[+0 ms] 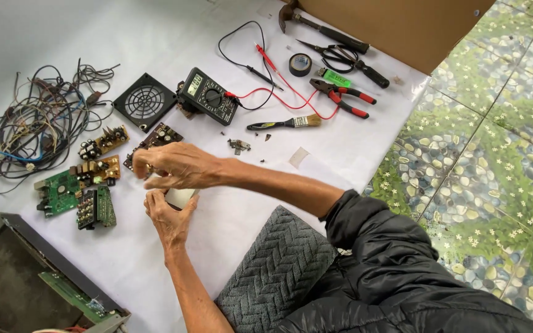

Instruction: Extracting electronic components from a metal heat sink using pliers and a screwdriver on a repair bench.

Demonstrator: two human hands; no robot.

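**A:** What have I got in the hands?

**B:** From my feed, a small pale flat piece (pixel 180 197), held between both. My left hand (pixel 166 217) comes up from below with its fingers closed on the piece's lower edge; my right hand (pixel 177 165) reaches across from the right and curls over the top of it. I cannot tell what the piece is, most of it is covered.

**A:** Where on the surface?

**B:** Over the white sheet (pixel 353 142) that covers the floor, toward its left half. Just left of the hands lie several circuit boards: a green one (pixel 57 192), brown ones (pixel 103 140) studded with parts. Beyond them, at the far left, a tangle of wires (pixel 41 120).

**A:** And farther out?

**B:** A black fan grille (pixel 145 102) and a multimeter (pixel 210 96) with red and black leads, then a paintbrush (pixel 285 123), red-handled pliers (pixel 347 95), scissors (pixel 340 57), a roll of black tape (pixel 300 64) and a hammer (pixel 322 28) along the far edge, beside a cardboard sheet (pixel 402 24).

**A:** The room?

**B:** Green pebble-patterned floor tiles (pixel 495 154) to the right; a grey knitted cushion (pixel 279 271) at the near edge.
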